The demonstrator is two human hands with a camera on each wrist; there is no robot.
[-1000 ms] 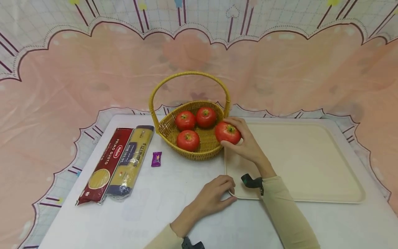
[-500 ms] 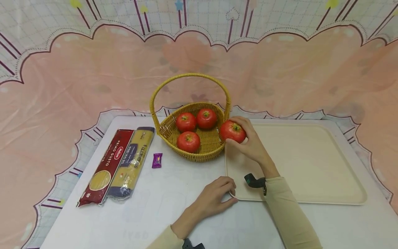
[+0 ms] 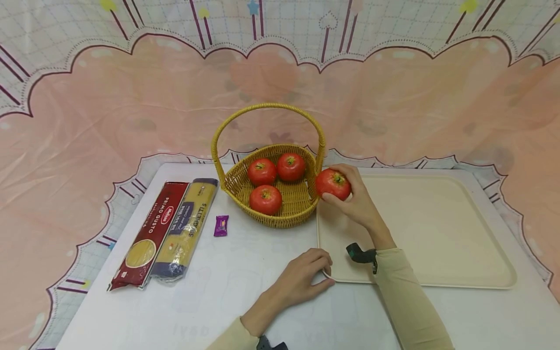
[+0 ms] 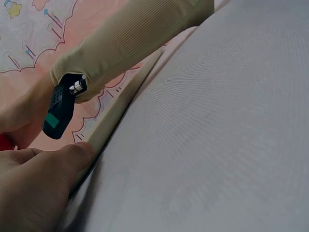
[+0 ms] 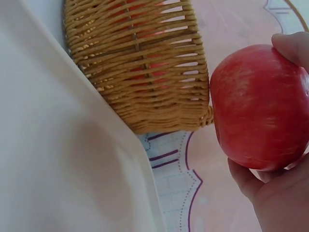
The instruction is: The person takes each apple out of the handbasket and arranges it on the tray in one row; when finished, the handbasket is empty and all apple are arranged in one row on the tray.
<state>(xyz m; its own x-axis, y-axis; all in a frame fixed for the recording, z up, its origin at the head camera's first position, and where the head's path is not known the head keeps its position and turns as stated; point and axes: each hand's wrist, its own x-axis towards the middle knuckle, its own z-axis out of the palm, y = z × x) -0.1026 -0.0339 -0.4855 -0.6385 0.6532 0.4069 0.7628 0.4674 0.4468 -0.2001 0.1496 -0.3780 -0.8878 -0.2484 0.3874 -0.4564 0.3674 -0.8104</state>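
Note:
My right hand (image 3: 360, 201) grips a red apple (image 3: 333, 184) between thumb and fingers, just right of the wicker basket (image 3: 286, 221) and above the tray's left end. In the right wrist view, the apple (image 5: 260, 108) appears raised beside the basket's woven side (image 5: 145, 63). Three more red apples lie in the basket: one in front (image 3: 265, 200) and two behind. My left hand (image 3: 302, 274) holds the near left corner of the beige tray (image 3: 428, 228), thumb and fingers at its rim. The left wrist view shows the tray's rim (image 4: 113, 113) beside that hand; the fingers' undersides are hidden.
Two spaghetti packs, one red (image 3: 150, 233) and one yellow and blue (image 3: 185, 228), lie side by side at the left of the white table (image 3: 205, 301). A small purple-wrapped sweet (image 3: 221, 225) lies between them and the basket. The basket's tall handle (image 3: 268, 105) arches upward.
My right hand has carried the apple a little to the right, from over the basket's right rim to beyond it. The left hand stays at the tray corner.

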